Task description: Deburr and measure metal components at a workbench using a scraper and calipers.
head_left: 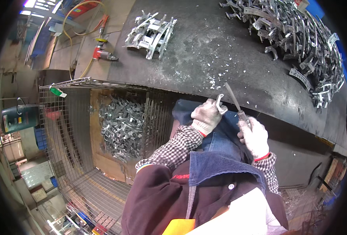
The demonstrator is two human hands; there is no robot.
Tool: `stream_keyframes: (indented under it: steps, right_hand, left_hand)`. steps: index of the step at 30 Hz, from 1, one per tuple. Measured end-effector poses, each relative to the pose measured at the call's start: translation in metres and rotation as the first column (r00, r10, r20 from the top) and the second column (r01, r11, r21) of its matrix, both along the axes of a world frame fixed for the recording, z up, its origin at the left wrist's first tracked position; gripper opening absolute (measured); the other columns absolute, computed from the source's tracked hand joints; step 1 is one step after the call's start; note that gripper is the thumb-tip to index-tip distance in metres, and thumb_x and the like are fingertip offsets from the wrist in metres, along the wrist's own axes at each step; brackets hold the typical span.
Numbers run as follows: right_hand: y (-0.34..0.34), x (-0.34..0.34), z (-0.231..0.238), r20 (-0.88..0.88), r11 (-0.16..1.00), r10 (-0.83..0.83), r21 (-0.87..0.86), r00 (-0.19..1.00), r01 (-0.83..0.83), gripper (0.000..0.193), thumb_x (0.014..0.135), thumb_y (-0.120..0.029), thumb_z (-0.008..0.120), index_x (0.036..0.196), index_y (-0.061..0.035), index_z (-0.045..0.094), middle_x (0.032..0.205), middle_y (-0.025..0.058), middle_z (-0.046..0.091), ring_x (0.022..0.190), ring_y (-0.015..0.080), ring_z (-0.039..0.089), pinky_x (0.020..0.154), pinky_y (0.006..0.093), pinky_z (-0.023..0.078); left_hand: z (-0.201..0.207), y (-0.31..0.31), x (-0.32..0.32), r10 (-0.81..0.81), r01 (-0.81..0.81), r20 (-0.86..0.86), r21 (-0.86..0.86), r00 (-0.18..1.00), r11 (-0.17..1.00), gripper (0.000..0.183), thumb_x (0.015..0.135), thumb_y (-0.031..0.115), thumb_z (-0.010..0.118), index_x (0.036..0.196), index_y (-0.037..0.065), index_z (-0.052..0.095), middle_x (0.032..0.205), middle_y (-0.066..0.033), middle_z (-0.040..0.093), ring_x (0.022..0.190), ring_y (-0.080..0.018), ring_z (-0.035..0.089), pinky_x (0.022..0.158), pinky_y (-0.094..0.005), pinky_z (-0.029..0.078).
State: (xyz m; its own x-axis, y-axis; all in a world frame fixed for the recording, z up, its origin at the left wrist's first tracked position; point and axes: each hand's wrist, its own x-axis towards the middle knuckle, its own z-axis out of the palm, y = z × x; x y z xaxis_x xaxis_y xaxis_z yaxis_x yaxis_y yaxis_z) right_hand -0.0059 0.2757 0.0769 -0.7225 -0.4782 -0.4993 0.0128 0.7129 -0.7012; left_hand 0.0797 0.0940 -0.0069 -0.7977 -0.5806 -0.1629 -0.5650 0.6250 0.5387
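My left hand, in a white knit glove, is closed around a small curved metal bracket that sticks up past the fingers. In my right hand, gloved too, is the handle of a file. Its long grey blade points up and away over the table's near edge. The blade is just right of the bracket, and I cannot tell whether they touch. Both hands are in front of my denim apron, close to the dark worktable.
A small stack of brackets sits at the table's far left, with a big heap of brackets at the right. Metal flakes lie between. Left of me, a wire cage holds many metal pieces. An air tool with a yellow hose lies beyond.
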Motion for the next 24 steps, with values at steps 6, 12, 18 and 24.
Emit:
stream_keyframes:
  steps: [6,12,18,24]
  right_hand:
    - [0.002,0.001,-0.025,-0.039,0.983,0.086,0.169,0.996,-0.078,0.036,0.104,-0.037,0.064,0.109,-0.0030,0.072,0.075,0.0090,0.073,0.058,0.0141,0.070,0.058,0.0300,0.056]
    - [-0.001,0.005,-0.023,-0.166,0.965,0.205,0.201,0.965,-0.170,0.034,0.102,-0.038,0.066,0.108,-0.0043,0.072,0.073,0.0082,0.072,0.061,0.0159,0.071,0.059,0.0321,0.057]
    - [0.001,-0.005,-0.024,-0.440,0.944,0.329,0.157,0.836,-0.289,0.033,0.101,-0.038,0.066,0.107,-0.0054,0.072,0.072,0.0079,0.072,0.060,0.0167,0.071,0.059,0.0322,0.057]
    - [-0.008,-0.009,-0.018,0.241,0.992,0.089,0.063,0.967,-0.107,0.042,0.105,-0.040,0.061,0.098,0.0007,0.069,0.067,0.0100,0.067,0.052,0.0151,0.064,0.051,0.0293,0.053]
  left_hand:
    - [-0.008,0.000,-0.003,-0.064,0.062,-0.046,-0.045,0.997,0.997,0.029,0.091,0.043,0.073,0.099,0.016,0.079,0.095,-0.0127,0.073,0.081,-0.0356,0.076,0.072,-0.0464,0.062]
    - [-0.014,-0.005,0.000,-0.109,0.106,-0.174,-0.023,0.979,0.994,0.027,0.093,0.040,0.071,0.101,0.014,0.074,0.095,-0.0130,0.072,0.077,-0.0364,0.076,0.068,-0.0466,0.062]
    - [-0.017,-0.011,0.002,-0.158,0.157,-0.116,-0.020,0.981,0.987,0.027,0.095,0.035,0.070,0.111,0.014,0.074,0.096,-0.0155,0.070,0.081,-0.0345,0.075,0.069,-0.0456,0.062]
    - [-0.007,-0.007,0.005,-0.184,0.186,-0.047,0.040,0.982,0.982,0.038,0.094,0.035,0.072,0.127,0.017,0.071,0.099,-0.0163,0.070,0.085,-0.0353,0.074,0.073,-0.0463,0.062]
